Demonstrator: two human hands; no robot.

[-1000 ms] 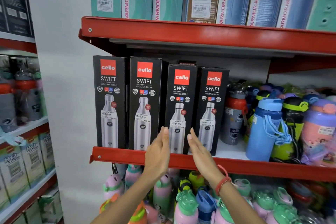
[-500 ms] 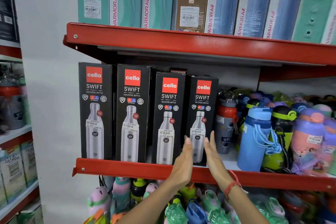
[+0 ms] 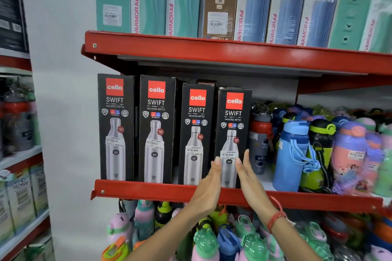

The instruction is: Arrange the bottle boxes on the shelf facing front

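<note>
Four black boxes are standing on the red shelf, fronts facing us. We are flanking the rightmost box with left hand and right hand, fingers straight, holding nothing. We have shifted right from the third box.

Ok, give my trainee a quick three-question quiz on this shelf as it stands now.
1. How many black boxes stand on the middle shelf?
2. True or false: the hands flank the leftmost box.
3. What stands right of the boxes: A) loose bottles B) plates C) towels?

Key: 1. Four. 2. False: left hand and right hand are open on either side of the rightmost box. 3. A.
</note>
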